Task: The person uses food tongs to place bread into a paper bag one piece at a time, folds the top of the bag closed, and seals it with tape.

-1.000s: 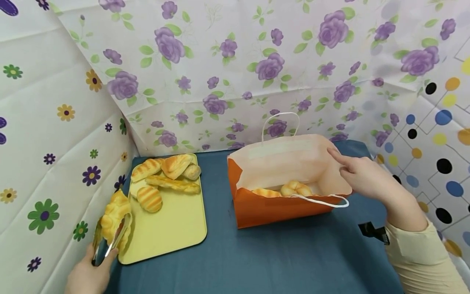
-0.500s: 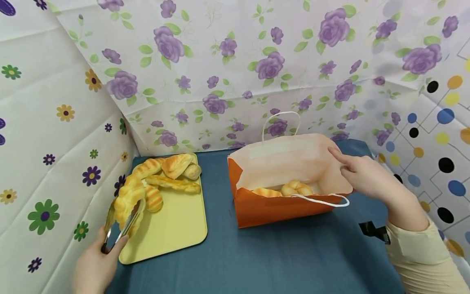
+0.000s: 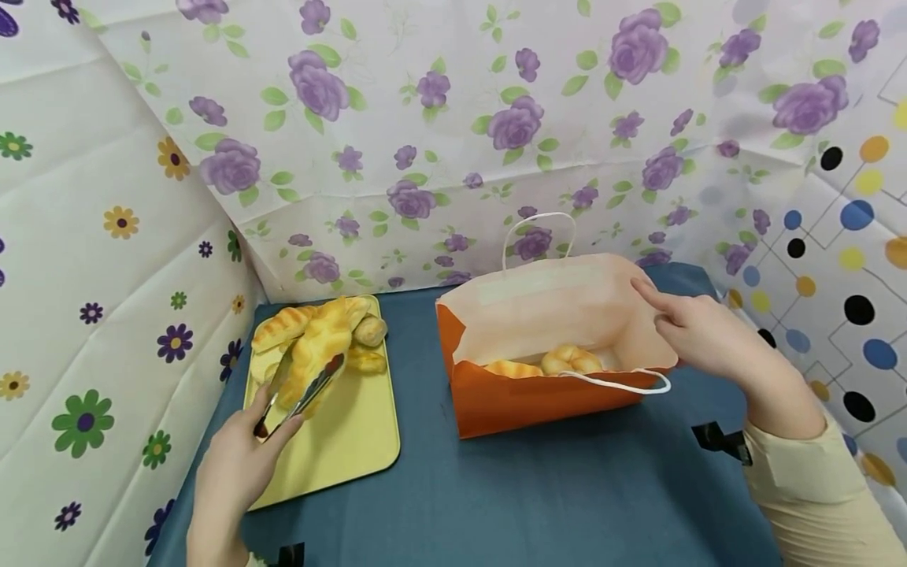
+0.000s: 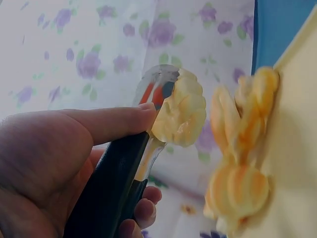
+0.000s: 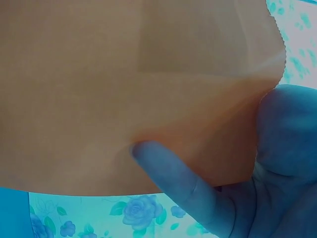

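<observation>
- Floral sheeting [image 3: 425, 87] fills the upper frame, with daisies printed at left and coloured dots at right; blue cloth covers the bench [image 3: 453, 504] below.
- At lower left, the left hand [image 3: 237, 457] has its grip closed round the black handles of metal tongs [image 3: 319, 389], whose tips pinch a plaited yellow bread [image 3: 322, 342].
- That bread is left of centre, above a yellow tray [image 3: 347, 457] and partly hiding other bread pieces [image 3: 280, 327] along its far end.
- At right, the right hand [image 3: 701, 335] holds the near-upright rim of an orange paper bag [image 3: 546, 409], index finger extended; how firm that grip is, I cannot tell.
- Right of centre, two breads [image 3: 571, 360] show inside the bag, between its white string handles [image 3: 623, 384].
</observation>
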A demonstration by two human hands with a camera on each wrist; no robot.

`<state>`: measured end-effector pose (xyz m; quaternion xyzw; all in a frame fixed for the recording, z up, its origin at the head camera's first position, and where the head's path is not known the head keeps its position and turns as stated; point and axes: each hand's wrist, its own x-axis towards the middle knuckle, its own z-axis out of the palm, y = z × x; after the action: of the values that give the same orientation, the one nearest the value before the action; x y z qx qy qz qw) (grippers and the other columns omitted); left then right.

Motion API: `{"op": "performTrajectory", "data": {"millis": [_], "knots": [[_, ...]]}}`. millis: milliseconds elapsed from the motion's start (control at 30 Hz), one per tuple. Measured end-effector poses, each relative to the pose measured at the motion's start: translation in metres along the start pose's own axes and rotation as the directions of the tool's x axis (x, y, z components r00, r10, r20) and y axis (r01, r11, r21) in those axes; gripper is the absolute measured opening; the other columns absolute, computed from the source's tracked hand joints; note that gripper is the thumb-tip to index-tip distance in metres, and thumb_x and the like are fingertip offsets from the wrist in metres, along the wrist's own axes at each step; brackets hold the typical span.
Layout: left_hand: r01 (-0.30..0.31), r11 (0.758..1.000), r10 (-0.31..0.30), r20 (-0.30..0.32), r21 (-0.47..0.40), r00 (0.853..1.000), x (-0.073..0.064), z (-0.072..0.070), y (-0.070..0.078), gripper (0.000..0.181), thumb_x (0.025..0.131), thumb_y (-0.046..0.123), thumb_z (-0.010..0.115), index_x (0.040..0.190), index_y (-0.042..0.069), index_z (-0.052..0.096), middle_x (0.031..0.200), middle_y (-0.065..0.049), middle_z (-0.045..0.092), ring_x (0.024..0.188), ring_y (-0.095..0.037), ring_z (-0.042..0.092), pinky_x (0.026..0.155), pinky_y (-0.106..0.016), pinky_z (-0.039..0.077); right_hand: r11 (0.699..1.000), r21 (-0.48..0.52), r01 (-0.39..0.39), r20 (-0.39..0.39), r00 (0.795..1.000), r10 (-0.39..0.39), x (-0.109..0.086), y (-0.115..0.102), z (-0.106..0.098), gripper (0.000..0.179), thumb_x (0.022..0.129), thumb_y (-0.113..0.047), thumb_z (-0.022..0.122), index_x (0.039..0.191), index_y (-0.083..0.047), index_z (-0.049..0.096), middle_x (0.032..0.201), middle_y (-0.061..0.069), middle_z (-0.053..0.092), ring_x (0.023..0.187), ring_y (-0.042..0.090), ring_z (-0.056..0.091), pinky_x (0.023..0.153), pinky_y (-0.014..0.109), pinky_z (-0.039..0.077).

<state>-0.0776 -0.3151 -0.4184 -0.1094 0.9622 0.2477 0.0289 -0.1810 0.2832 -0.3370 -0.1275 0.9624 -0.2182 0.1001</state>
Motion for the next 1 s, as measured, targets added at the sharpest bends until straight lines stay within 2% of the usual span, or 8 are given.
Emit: {"op": "performTrajectory", "data": {"millis": [200,333,467,700,900,1000], "knots": [[-0.106,0.994,0.108,-0.063,0.031,0.992,0.004,-0.001,0.028,0.091,0.103,0.067,0.058,0.171,0.014,0.028,0.097,-0.013,0.056,0.071,-0.024,0.048,0.057,-0.038,0.037,1.0,-0.002,0.009,0.001,1.0,-0.009,0.001,0.0,0.0,0.064,0.112,-0.016,0.038,0.173,-0.022,0.02,0.061,0.004,0.05,0.047,0.023,0.046,0.046,0.034,0.037],[-0.155,0.985,0.164,-0.134,0.075,0.977,0.006,-0.005,0.046,0.088,0.104,0.065,0.059,0.17,0.013,0.031,0.1,-0.015,0.06,0.069,-0.023,0.05,0.056,-0.037,0.037,1.0,0.003,0.015,0.002,1.0,-0.015,0.001,0.002,0.0,0.064,0.112,-0.015,0.037,0.173,-0.022,0.02,0.061,0.003,0.05,0.047,0.022,0.046,0.046,0.034,0.037],[-0.213,0.973,0.228,-0.212,0.091,0.95,0.007,-0.011,0.06,0.084,0.104,0.06,0.063,0.168,0.012,0.036,0.097,-0.014,0.059,0.067,-0.023,0.048,0.055,-0.037,0.036,1.0,0.013,0.02,0.001,1.0,-0.02,0.001,0.002,0.0,0.064,0.112,-0.014,0.037,0.173,-0.022,0.02,0.061,0.004,0.05,0.047,0.023,0.046,0.047,0.034,0.038],[-0.315,0.944,0.329,-0.316,0.095,0.89,0.005,-0.025,0.088,0.08,0.103,0.052,0.071,0.167,0.015,0.04,0.093,-0.013,0.058,0.069,-0.022,0.05,0.054,-0.036,0.036,1.0,0.01,0.029,-0.006,1.0,-0.029,0.002,0.002,-0.001,0.062,0.112,-0.015,0.036,0.173,-0.021,0.021,0.06,0.003,0.05,0.046,0.021,0.043,0.047,0.034,0.037],[-0.394,0.913,0.403,-0.37,0.105,0.837,-0.001,-0.032,0.113,0.078,0.101,0.046,0.075,0.166,0.02,0.042,0.09,-0.008,0.056,0.066,-0.018,0.047,0.052,-0.035,0.036,1.0,0.017,0.024,-0.001,1.0,-0.024,0.001,0.001,-0.001,0.063,0.112,-0.014,0.037,0.173,-0.02,0.021,0.061,0.002,0.049,0.047,0.022,0.045,0.047,0.034,0.037],[-0.427,0.899,0.431,-0.373,0.099,0.822,-0.005,-0.032,0.123,0.077,0.1,0.044,0.077,0.166,0.02,0.044,0.093,-0.008,0.057,0.066,-0.016,0.048,0.051,-0.034,0.036,1.0,0.018,0.017,-0.001,1.0,-0.017,0.001,0.001,-0.001,0.063,0.113,-0.014,0.038,0.173,-0.021,0.02,0.062,0.003,0.049,0.048,0.022,0.046,0.048,0.034,0.037]]}}
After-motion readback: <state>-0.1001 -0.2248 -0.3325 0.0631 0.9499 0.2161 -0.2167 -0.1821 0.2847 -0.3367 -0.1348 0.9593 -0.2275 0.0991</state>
